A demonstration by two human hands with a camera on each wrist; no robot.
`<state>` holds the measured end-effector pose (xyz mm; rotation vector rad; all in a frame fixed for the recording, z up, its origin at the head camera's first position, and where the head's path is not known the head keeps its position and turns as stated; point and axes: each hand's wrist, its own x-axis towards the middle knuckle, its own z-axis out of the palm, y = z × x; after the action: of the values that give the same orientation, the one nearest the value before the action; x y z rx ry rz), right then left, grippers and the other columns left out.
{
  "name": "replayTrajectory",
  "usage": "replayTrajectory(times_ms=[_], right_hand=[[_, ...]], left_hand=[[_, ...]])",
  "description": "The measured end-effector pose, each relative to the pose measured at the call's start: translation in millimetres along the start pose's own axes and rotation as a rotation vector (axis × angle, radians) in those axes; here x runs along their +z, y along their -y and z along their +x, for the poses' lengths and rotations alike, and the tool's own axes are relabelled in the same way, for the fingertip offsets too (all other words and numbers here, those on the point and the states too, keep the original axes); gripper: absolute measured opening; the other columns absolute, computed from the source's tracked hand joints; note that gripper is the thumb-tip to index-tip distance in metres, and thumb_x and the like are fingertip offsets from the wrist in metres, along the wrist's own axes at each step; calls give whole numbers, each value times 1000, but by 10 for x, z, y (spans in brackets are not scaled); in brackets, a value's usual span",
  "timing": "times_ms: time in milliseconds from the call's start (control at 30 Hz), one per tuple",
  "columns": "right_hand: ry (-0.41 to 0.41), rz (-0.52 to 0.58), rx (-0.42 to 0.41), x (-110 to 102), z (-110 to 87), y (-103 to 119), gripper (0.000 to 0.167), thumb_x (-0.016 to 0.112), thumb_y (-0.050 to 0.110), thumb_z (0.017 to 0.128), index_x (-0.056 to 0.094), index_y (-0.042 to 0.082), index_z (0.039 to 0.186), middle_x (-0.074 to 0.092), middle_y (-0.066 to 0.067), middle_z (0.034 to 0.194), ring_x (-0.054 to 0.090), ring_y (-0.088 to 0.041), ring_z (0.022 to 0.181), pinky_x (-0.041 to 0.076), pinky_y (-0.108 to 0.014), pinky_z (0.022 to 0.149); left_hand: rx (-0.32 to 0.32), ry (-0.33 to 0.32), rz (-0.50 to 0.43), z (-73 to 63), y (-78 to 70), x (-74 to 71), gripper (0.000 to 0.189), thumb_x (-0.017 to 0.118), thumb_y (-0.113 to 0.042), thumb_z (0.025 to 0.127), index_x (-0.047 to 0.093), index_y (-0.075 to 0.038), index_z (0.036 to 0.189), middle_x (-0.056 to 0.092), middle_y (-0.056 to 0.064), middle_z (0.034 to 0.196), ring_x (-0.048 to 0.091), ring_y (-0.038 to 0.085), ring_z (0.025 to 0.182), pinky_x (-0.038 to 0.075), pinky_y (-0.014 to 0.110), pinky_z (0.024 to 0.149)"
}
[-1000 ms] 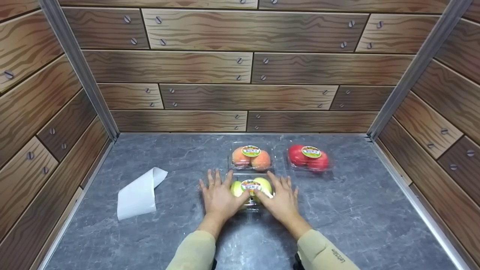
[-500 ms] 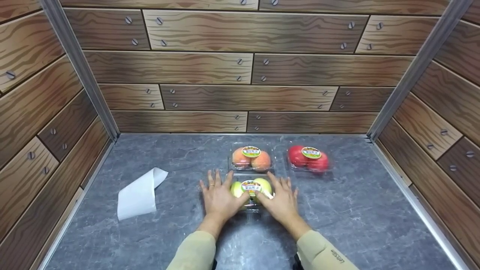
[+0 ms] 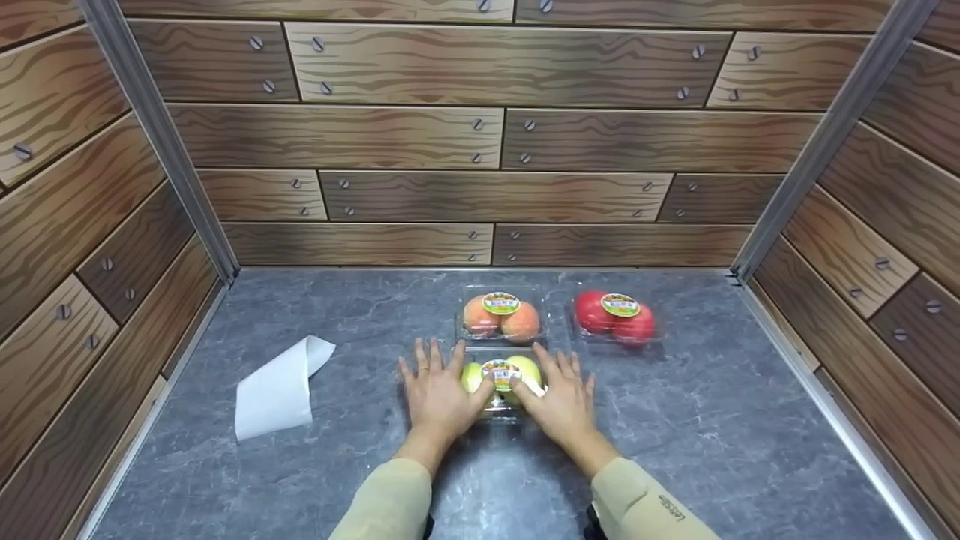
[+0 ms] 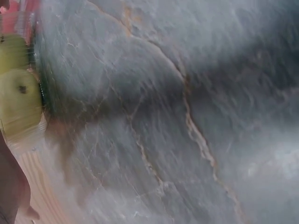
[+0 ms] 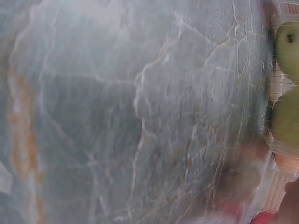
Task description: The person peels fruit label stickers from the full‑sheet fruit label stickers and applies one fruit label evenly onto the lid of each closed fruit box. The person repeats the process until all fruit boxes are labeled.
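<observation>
A clear plastic clamshell box [image 3: 504,352] of green apples [image 3: 525,367], with an oval sticker on its lid, lies between my two hands in the head view. My left hand [image 3: 437,401] rests along its left side, fingers straight and spread, thumb on the lid by the sticker. On the other side my right hand [image 3: 562,401] lies likewise, its thumb at the sticker's right. The left wrist view catches green apples [image 4: 19,100] at its left edge, and the right wrist view shows green apples [image 5: 287,114] at its right edge. The hands hide the box's sides.
Directly behind stands a box of orange-pink peaches [image 3: 520,322]. A box of red fruit [image 3: 634,324] is to its right. A partly curled white sheet [image 3: 276,391] lies left on the grey marbled table [image 3: 165,472]. Wood-patterned walls [image 3: 405,142] enclose the back and sides.
The hands and the boxes keep their places. Only the head view shifts very slightly.
</observation>
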<state>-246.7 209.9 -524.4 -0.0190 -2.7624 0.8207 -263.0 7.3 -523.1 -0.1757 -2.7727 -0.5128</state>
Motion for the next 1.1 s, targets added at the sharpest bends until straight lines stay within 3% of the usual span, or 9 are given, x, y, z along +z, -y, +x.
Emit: replayTrajectory(times_ms=[267, 533, 767, 1100], right_hand=[[26, -131, -134, -96, -60, -13, 95, 61, 75, 93, 35, 20, 167, 31, -26, 168, 22, -47, 158, 6, -76, 122], [2, -210, -279, -192, -186, -24, 90, 62, 72, 94, 41, 20, 165, 32, -21, 170, 26, -47, 156, 7, -76, 122], [22, -238, -286, -221, -275, -100, 87, 62, 70, 95, 43, 21, 164, 32, -18, 170, 25, -48, 157, 7, -76, 122], [41, -248, -282, -154, -338, -192, 79, 59, 64, 100, 44, 19, 163, 40, -20, 166, 31, -46, 155, 11, -76, 121]], left_hand=[[142, 7, 109, -85, 37, -83, 92, 43, -81, 95, 53, -14, 158, 45, 20, 162, 31, 46, 155, 13, 72, 124], [238, 6, 164, -219, 124, -190, 93, 46, -81, 95, 51, -13, 158, 45, 13, 164, 31, 43, 156, 12, 72, 124], [283, 6, 171, -311, 211, -241, 93, 47, -80, 95, 50, -12, 159, 48, 9, 163, 31, 42, 156, 16, 72, 123], [300, 2, 158, -365, 248, -171, 90, 47, -79, 97, 53, -12, 157, 51, 8, 161, 34, 43, 155, 18, 72, 123]])
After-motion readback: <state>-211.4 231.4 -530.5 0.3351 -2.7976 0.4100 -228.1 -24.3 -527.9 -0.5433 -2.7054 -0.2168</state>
